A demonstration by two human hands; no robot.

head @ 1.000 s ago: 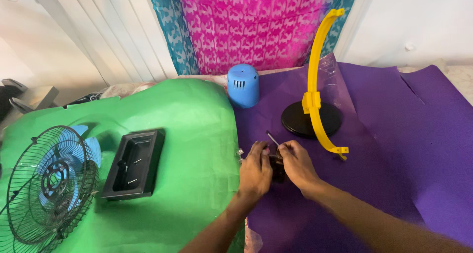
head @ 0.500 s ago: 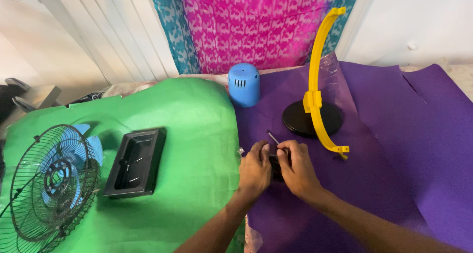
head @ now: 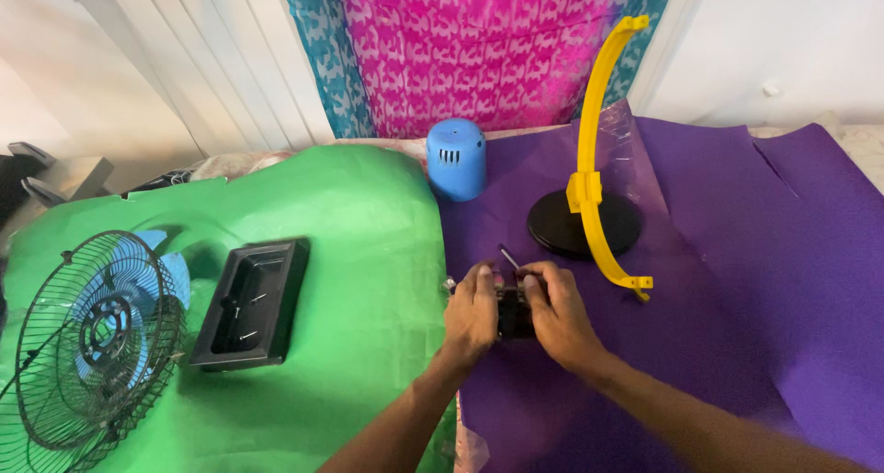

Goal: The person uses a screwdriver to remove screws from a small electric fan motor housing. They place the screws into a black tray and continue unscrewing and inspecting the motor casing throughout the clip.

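Note:
My left hand (head: 471,315) and my right hand (head: 555,313) are closed from both sides on a small black fan part (head: 512,313) lying on the purple sheet (head: 737,280). A thin metal rod (head: 508,257) sticks up and away from between my fingers. Most of the black part is hidden by my fingers. Just beyond my right hand stands a yellow curved bracket (head: 597,156) on a round black base (head: 556,228).
A blue motor cover (head: 456,159) stands at the back between the green sheet (head: 359,252) and the purple one. A black rectangular tray (head: 251,300) with a few screws lies on the green sheet. A wire fan guard with blue blades (head: 90,333) is at the left edge.
Both hands stay on the black part with only small finger shifts. The view has drifted slightly, so the fan guard sits a little further right and higher in the frame.

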